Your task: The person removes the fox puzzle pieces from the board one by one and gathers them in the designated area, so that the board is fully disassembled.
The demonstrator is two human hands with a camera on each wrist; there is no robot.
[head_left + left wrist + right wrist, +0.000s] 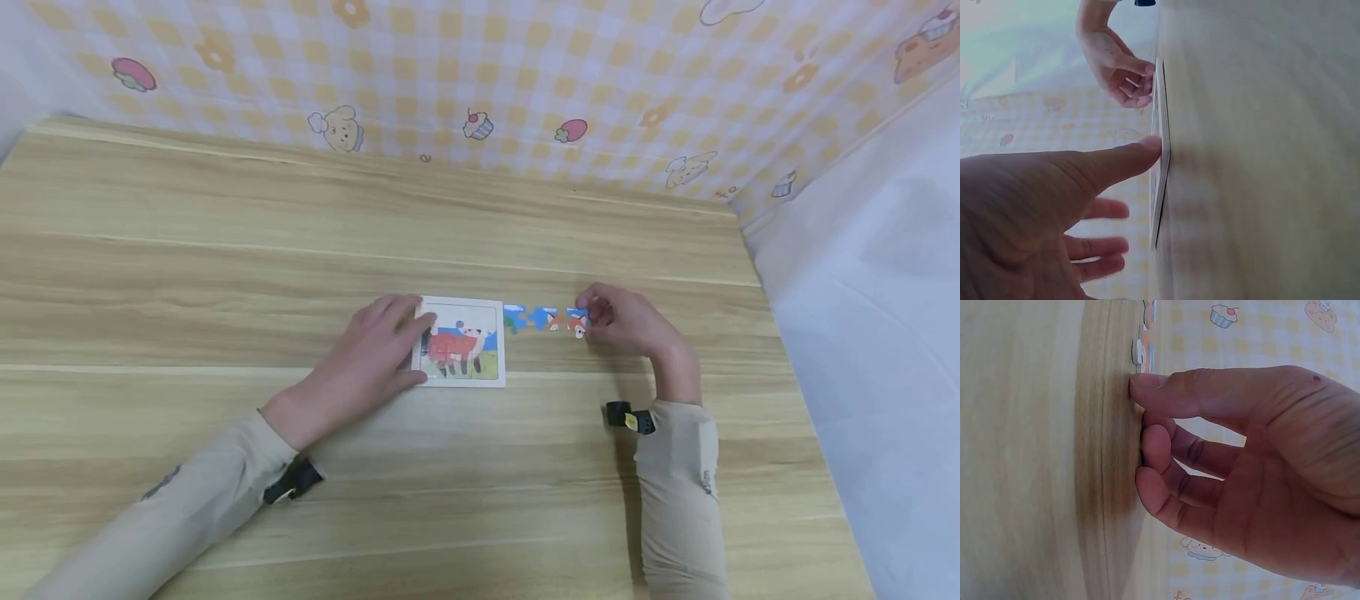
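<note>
From the head view, your left hand [378, 346] lies with straight, spread fingers over the left side of the puzzle board [502, 346], seemingly steadying it, while your right hand [630, 321] pinches the fox piece [577, 321]. The middle piece [545, 318] and left piece [513, 317] lie between, the latter just beside the board's right rim. You seem to be picking from this row; the board's pale upper part suggests pieces belong there, so the next move calls for lifting over the neighbours. The table [450, 500] stretches on before and behind the row; its right edge lies beyond your right sleeve [678, 483]. The left wrist view shows your thumb against the board's edge. In the right wrist view, your curled fingers hide how firm the pinch is.
</note>
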